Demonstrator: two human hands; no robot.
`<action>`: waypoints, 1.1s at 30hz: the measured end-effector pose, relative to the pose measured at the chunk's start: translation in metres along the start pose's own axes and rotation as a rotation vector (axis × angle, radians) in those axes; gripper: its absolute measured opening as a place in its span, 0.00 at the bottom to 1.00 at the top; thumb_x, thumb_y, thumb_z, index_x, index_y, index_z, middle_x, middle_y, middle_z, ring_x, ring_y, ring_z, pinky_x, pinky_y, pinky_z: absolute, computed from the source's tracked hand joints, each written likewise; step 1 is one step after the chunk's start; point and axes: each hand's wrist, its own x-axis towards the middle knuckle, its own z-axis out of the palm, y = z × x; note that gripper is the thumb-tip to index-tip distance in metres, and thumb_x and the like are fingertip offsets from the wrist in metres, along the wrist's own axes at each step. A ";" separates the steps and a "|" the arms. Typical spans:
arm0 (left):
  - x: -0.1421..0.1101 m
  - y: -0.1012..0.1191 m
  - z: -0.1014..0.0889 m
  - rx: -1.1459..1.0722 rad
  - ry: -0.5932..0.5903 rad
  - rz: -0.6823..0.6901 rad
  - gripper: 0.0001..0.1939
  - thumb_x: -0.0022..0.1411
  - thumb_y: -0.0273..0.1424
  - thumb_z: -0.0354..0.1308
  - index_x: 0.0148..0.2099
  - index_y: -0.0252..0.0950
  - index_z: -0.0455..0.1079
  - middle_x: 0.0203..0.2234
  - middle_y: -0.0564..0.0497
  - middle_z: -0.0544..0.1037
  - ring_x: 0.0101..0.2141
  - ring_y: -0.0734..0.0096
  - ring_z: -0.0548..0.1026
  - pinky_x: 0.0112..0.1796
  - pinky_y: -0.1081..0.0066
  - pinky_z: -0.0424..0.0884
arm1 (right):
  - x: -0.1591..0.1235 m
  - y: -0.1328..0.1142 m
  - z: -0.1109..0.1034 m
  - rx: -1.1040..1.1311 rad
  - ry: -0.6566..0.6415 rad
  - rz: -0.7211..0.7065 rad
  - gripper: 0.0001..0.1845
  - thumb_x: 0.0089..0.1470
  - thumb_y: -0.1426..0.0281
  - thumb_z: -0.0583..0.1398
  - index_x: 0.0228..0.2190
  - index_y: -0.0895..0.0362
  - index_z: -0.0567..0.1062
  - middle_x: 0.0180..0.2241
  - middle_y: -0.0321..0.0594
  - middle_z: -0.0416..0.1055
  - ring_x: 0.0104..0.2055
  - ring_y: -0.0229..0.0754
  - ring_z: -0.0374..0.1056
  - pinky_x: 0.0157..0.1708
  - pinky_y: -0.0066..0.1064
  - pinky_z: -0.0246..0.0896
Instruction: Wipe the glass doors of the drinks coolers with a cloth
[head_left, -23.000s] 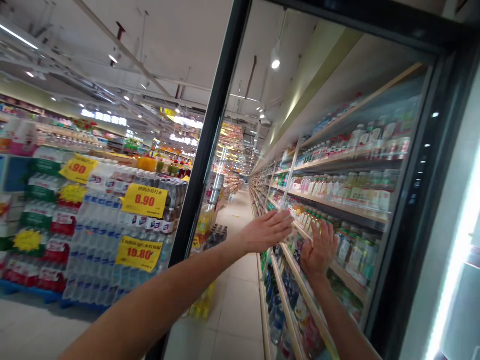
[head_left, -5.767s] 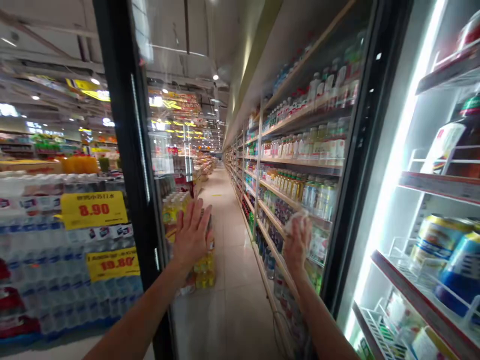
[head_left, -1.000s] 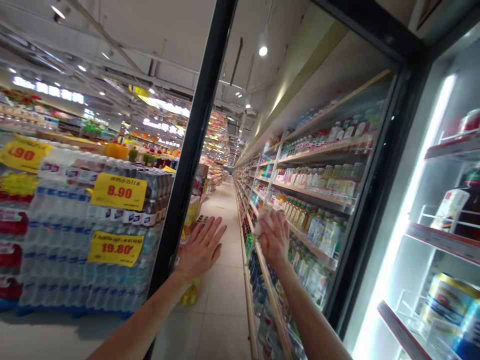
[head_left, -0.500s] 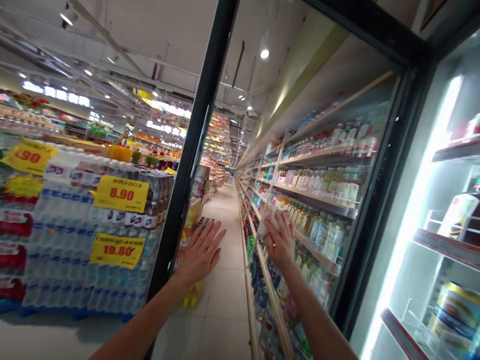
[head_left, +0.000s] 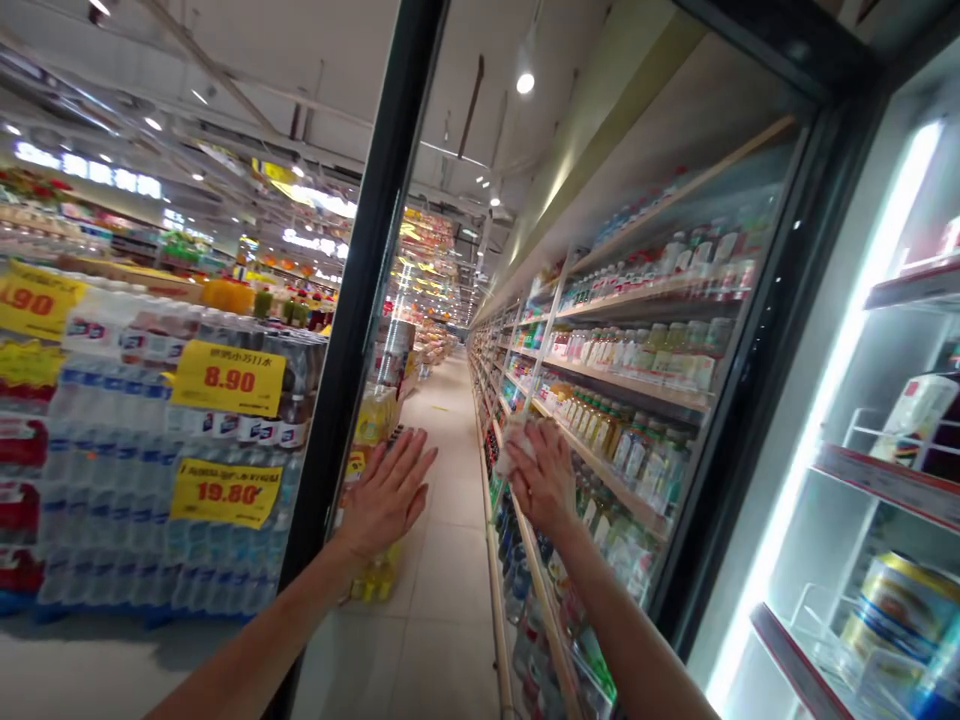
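Observation:
A glass door [head_left: 637, 150] with a black frame [head_left: 356, 300] stands swung open in front of me. My left hand [head_left: 386, 497] rests flat against the pane near its left edge, fingers spread, holding nothing. Further right, my right hand [head_left: 544, 478] presses a crumpled white cloth [head_left: 511, 450] to the same glass. The fingers partly cover the cloth, so only its left end shows. A ring is hard to make out on the right hand in this blurred view.
Behind the door, long shelves of bottled drinks [head_left: 637, 400] line a tiled aisle [head_left: 450, 560]. Shrink-wrapped water bottles [head_left: 150, 480] with yellow price tags are stacked at left. A lit fridge interior with wire shelves and cans [head_left: 896, 620] is at right.
Both hands, the cloth and the door frame sit slightly further left in the view than half a second ago. The right hand still holds the cloth to the glass.

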 end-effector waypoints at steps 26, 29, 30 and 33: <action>-0.004 -0.001 -0.007 0.011 -0.028 0.003 0.29 0.58 0.31 0.50 0.62 0.40 0.51 0.59 0.47 0.58 0.61 0.64 0.50 0.58 0.60 0.48 | 0.089 0.020 -0.002 -0.062 0.237 0.210 0.24 0.53 0.69 0.50 0.53 0.56 0.64 0.61 0.45 0.49 0.64 0.52 0.41 0.57 0.53 0.43; -0.004 -0.002 -0.005 -0.001 -0.024 -0.001 0.29 0.59 0.32 0.50 0.62 0.40 0.50 0.59 0.47 0.58 0.61 0.63 0.50 0.58 0.59 0.49 | 0.070 0.005 -0.002 -0.032 -0.027 -0.098 0.23 0.52 0.68 0.53 0.51 0.49 0.65 0.60 0.40 0.52 0.64 0.49 0.42 0.58 0.50 0.44; -0.004 -0.002 -0.004 -0.003 -0.022 -0.001 0.29 0.59 0.31 0.50 0.62 0.40 0.50 0.59 0.47 0.58 0.60 0.63 0.50 0.58 0.59 0.49 | 0.064 0.014 -0.006 -0.048 -0.037 -0.084 0.23 0.52 0.68 0.53 0.51 0.48 0.65 0.60 0.40 0.53 0.63 0.49 0.42 0.58 0.50 0.44; -0.003 -0.001 -0.004 -0.003 -0.012 0.000 0.30 0.58 0.31 0.51 0.62 0.40 0.50 0.58 0.47 0.59 0.60 0.63 0.50 0.58 0.59 0.50 | 0.060 0.074 -0.022 -0.141 0.246 0.346 0.24 0.53 0.70 0.50 0.53 0.55 0.63 0.59 0.48 0.53 0.63 0.52 0.45 0.57 0.55 0.44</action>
